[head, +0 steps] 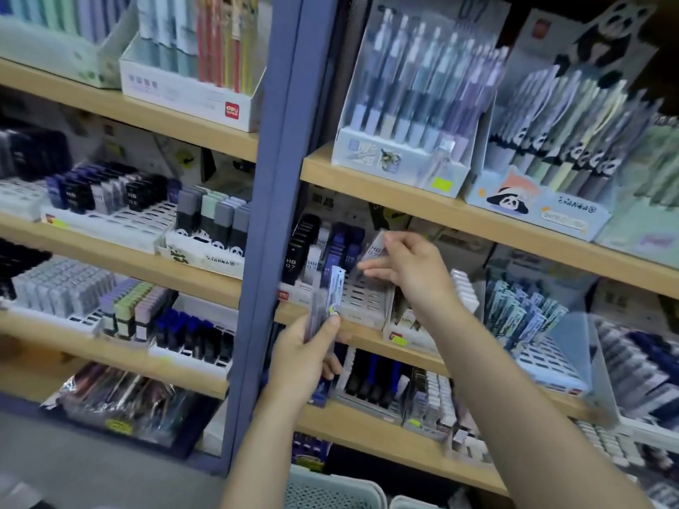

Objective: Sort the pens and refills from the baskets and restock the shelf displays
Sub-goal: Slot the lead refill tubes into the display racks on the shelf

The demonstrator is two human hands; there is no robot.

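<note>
At a stationery shop's light wooden shelving (367, 339) split by a blue-grey metal upright post (273, 200), both hands work the second tier from the bottom on the right bay. Left hand (306, 356) grips a thin stack of flat clear-and-purple refill packets (328, 301), thumb pressed on the front, packets held upright just in front of the shelf edge. Right hand (408, 270) pinches a small clear HB 0.7 lead case (376, 249) at its top — the case is tilted, sitting over the white slotted plastic display tray (362, 297) beside black and blue lead cases (323, 247) standing in it. Above, a pale cardboard box of lilac-grey pens (408, 104) and a panda-printed pen box (543, 200). White mesh plastic basket (330, 490) at bottom edge — contents not visible.
</note>
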